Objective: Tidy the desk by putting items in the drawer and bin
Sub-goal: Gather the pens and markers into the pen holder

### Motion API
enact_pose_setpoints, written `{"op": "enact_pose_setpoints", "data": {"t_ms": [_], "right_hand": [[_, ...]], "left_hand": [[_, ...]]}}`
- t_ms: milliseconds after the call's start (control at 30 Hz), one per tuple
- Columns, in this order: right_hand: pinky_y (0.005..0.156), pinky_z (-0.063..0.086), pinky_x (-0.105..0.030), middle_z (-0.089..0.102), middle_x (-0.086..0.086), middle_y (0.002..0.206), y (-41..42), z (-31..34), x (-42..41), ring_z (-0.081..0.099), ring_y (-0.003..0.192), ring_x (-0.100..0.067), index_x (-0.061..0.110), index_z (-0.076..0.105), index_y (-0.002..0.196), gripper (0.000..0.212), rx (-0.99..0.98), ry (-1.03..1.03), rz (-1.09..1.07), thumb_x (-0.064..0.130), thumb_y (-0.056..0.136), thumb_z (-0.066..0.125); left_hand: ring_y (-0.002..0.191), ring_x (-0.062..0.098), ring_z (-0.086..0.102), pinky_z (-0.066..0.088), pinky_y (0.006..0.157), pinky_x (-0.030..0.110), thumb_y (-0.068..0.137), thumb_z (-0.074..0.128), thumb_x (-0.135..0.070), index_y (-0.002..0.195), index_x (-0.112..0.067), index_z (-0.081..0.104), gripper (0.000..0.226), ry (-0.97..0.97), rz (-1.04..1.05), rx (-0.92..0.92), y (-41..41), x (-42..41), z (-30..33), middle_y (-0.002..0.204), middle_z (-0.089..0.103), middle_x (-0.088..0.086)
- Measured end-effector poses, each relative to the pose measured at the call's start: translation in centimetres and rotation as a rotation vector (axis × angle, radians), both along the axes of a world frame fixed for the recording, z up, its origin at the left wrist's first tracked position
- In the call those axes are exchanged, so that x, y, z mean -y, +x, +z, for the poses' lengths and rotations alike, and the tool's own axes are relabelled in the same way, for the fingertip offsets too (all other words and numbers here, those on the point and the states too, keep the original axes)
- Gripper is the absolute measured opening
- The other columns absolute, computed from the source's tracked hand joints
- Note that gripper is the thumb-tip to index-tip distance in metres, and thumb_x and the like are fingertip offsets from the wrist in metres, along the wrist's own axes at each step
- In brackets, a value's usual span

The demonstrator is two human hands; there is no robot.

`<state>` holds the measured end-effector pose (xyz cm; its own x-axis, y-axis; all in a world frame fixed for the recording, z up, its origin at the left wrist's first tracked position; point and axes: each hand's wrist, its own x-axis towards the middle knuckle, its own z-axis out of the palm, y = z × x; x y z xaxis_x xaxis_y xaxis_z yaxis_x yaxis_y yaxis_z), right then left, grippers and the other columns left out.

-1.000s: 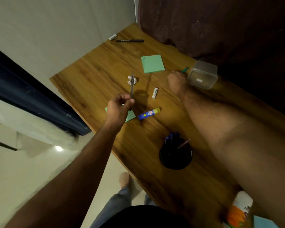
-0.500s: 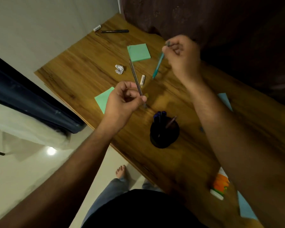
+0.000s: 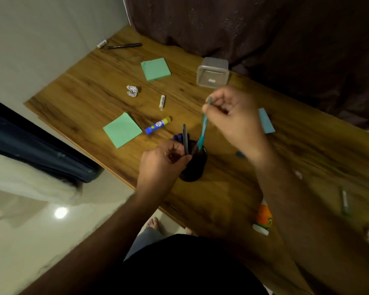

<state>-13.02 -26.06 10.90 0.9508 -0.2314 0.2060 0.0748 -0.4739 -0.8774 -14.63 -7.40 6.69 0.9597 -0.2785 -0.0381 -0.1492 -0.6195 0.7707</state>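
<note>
Left hand (image 3: 161, 162) fingers pinch dark pen (image 3: 185, 139), right hand (image 3: 235, 117) fingers pinch teal pen (image 3: 203, 129); both pens over black pen cup (image 3: 195, 167) near tabletop (image 3: 90, 92) front edge.

No text can be read with certainty. The glue stick (image 3: 158, 125) has a round logo on its blue label, too blurred to make out. The white tube (image 3: 162, 102) carries a line of dark print along its side, too small to read. The orange bottle (image 3: 263, 218) shows a printed design, also illegible. The clear box (image 3: 212, 73) has a small white sticker, which looks blank.
</note>
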Motion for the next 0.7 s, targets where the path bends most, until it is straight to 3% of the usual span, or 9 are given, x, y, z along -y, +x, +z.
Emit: {"op": "enact_pose_setpoints", "data": {"t_ms": [100,233,433,700], "right_hand": [[0.067,0.056,-0.028,0.065,0.007,0.080,-0.7,-1.9,-0.7,0.062,0.074,-0.005,0.018,0.066,0.090,0.008,-0.047,-0.078,0.025,0.021,0.085,0.070],[0.067,0.052,-0.024,0.061,0.015,0.076,-0.8,-4.0,-1.6,0.056,0.072,0.003,0.022,0.067,0.087,0.007,-0.123,-0.202,0.023,0.025,0.083,0.071],[0.066,0.054,-0.035,0.065,0.008,0.077,-1.0,-5.7,-2.0,0.060,0.073,-0.009,0.017,0.068,0.086,0.011,-0.165,-0.302,0.045,0.026,0.082,0.071],[0.063,0.046,-0.025,0.060,0.005,0.076,-1.0,-6.0,-1.9,0.057,0.073,-0.009,0.018,0.069,0.107,0.026,-0.186,-0.346,0.048,0.027,0.083,0.073]], "left_hand": [[0.063,-0.002,0.062,0.045,0.054,0.010,0.087,0.067,-0.031,0.096,-0.028,0.059,0.012,0.080,-0.011,-0.016,0.1,0.2,-0.9,0.095,0.067,-0.016],[0.048,-0.001,0.061,0.043,0.044,0.008,0.088,0.068,-0.031,0.097,-0.030,0.056,0.015,0.139,0.013,-0.048,0.3,0.4,-1.9,0.097,0.070,-0.012],[0.047,-0.003,0.061,0.044,0.044,0.009,0.089,0.066,-0.032,0.109,-0.025,0.061,0.022,0.171,0.006,-0.076,0.7,0.2,-2.9,0.094,0.073,-0.009],[0.051,-0.005,0.062,0.043,0.045,0.006,0.091,0.063,-0.030,0.117,-0.024,0.063,0.026,0.197,-0.004,-0.061,0.9,0.2,-3.5,0.101,0.072,-0.008]]}}
